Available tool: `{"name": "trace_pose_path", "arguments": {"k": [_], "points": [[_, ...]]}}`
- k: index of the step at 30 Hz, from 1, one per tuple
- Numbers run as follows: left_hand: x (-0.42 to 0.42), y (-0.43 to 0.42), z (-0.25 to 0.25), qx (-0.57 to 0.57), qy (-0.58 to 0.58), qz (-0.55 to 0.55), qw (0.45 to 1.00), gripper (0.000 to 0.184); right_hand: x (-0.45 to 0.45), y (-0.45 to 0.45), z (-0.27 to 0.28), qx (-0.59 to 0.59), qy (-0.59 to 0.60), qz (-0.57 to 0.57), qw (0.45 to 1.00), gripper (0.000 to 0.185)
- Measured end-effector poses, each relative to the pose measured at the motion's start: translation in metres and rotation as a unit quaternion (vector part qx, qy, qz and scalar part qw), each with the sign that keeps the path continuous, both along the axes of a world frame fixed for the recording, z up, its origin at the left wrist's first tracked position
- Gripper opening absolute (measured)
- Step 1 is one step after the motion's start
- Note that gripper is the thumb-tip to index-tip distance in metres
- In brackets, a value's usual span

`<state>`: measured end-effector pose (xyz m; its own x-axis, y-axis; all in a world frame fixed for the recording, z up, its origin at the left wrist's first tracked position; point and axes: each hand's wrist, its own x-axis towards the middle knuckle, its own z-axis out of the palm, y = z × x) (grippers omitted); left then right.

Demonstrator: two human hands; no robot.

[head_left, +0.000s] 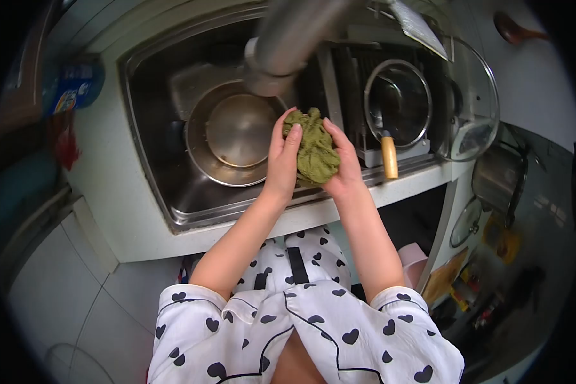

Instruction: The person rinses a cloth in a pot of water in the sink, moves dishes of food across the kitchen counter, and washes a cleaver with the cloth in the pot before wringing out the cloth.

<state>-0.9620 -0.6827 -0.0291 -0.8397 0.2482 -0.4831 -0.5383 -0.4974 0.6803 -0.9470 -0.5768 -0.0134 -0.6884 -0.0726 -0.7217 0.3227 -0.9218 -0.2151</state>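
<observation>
A crumpled olive-green cloth (pixel 317 150) is held between my two hands above the front edge of the sink (pixel 173 214). My left hand (pixel 284 150) presses on the cloth from the left, thumb over its upper side. My right hand (pixel 345 157) cups it from the right, and some of its fingers are hidden behind the cloth. Just left of my hands, a round metal basin (pixel 198 150) stands in the sink and appears to hold a little liquid.
A metal faucet (pixel 281 48) reaches over the sink. To the right are a rack with a glass lid (pixel 398 102), a wooden-handled utensil (pixel 389 157) and a larger glass lid (pixel 483 96). A blue-labelled bottle (pixel 73 86) stands left; a pot (pixel 502 176) is at right.
</observation>
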Motion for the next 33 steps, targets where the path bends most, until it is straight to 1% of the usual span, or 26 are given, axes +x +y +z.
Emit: {"name": "trace_pose_path", "arguments": {"k": [2, 3, 5, 6, 7, 9, 10, 11, 12, 13, 15, 16, 19, 20, 23, 24, 26, 27, 29, 30, 31, 32, 33], "points": [[0.0, -0.019, -0.017, -0.033, -0.028, 0.046, 0.998, 0.036, -0.013, -0.02, -0.014, -0.007, -0.035, 0.044, 0.998, 0.025], [-0.002, -0.031, -0.027, -0.073, -0.041, 0.072, 0.994, 0.03, -0.016, -0.029, -0.033, -0.001, -0.039, 0.068, 0.997, 0.037], [-0.007, -0.052, -0.038, -0.103, -0.086, 0.127, 0.983, 0.031, -0.025, -0.049, -0.042, 0.147, -0.003, 0.149, 0.978, 0.058], [-0.011, -0.061, -0.036, -0.113, -0.106, 0.152, 0.976, 0.032, -0.029, -0.058, -0.047, 0.208, -0.004, 0.208, 0.956, 0.075], [-0.013, -0.071, -0.055, -0.134, -0.116, 0.175, 0.968, 0.032, -0.034, -0.062, -0.057, 0.246, -0.013, 0.236, 0.94, 0.074], [-0.014, -0.093, -0.094, -0.158, -0.103, 0.179, 0.966, 0.036, -0.04, -0.068, -0.094, 0.321, -0.03, 0.289, 0.901, 0.073], [-0.018, -0.101, -0.102, -0.187, -0.115, 0.151, 0.964, 0.037, -0.043, -0.068, -0.117, 0.37, -0.039, 0.284, 0.884, 0.073], [-0.021, -0.109, -0.109, -0.215, -0.127, 0.121, 0.961, 0.04, -0.042, -0.069, -0.13, 0.448, -0.057, 0.281, 0.847, 0.066], [-0.024, -0.114, -0.116, -0.242, -0.14, 0.09, 0.956, 0.042, -0.043, -0.072, -0.131, 0.502, -0.072, 0.281, 0.815, 0.062], [-0.025, -0.117, -0.13, -0.305, -0.134, 0.068, 0.941, 0.044, -0.043, -0.074, -0.132, 0.555, -0.086, 0.278, 0.779, 0.058], [-0.029, -0.119, -0.146, -0.424, -0.118, 0.022, 0.898, 0.049, -0.037, -0.079, -0.147, 0.548, -0.058, 0.305, 0.777, 0.055], [-0.03, -0.121, -0.149, -0.474, -0.091, -0.008, 0.876, 0.057, -0.034, -0.081, -0.155, 0.545, -0.044, 0.317, 0.775, 0.054], [-0.039, -0.122, -0.169, -0.57, -0.047, -0.19, 0.798, 0.063, -0.029, -0.089, -0.168, 0.483, -0.037, 0.386, 0.785, 0.055], [-0.039, -0.124, -0.19, -0.577, -0.013, -0.242, 0.78, 0.065, -0.027, -0.093, -0.179, 0.485, -0.036, 0.394, 0.78, 0.057], [-0.031, -0.11, -0.183, -0.665, 0.055, -0.28, 0.69, 0.063, -0.03, -0.098, -0.2, 0.508, -0.073, 0.393, 0.763, 0.061], [-0.033, -0.109, -0.179, -0.687, 0.076, -0.266, 0.673, 0.064, -0.032, -0.098, -0.199, 0.515, -0.097, 0.393, 0.755, 0.062], [-0.04, -0.112, -0.171, -0.673, 0.053, -0.238, 0.698, 0.065, -0.035, -0.097, -0.198, 0.53, -0.143, 0.391, 0.739, 0.065], [-0.043, -0.113, -0.171, -0.667, 0.042, -0.224, 0.71, 0.065, -0.037, -0.098, -0.198, 0.528, -0.157, 0.368, 0.749, 0.064], [-0.04, -0.109, -0.186, -0.639, 0.06, -0.207, 0.738, 0.064, -0.039, -0.104, -0.198, 0.521, -0.183, 0.325, 0.767, 0.064], [-0.039, -0.107, -0.193, -0.625, 0.069, -0.198, 0.752, 0.064, -0.043, -0.106, -0.194, 0.454, -0.187, 0.311, 0.814, 0.063], [-0.044, -0.106, -0.189, -0.504, -0.005, -0.217, 0.836, 0.061, -0.047, -0.107, -0.185, 0.382, -0.189, 0.296, 0.855, 0.062], [-0.05, -0.105, -0.184, -0.368, -0.079, -0.228, 0.898, 0.059, -0.051, -0.107, -0.177, 0.309, -0.19, 0.278, 0.89, 0.061], [-0.055, -0.102, -0.179, -0.221, -0.15, -0.233, 0.935, 0.056, -0.054, -0.103, -0.168, 0.225, -0.193, 0.254, 0.921, 0.057]]}}
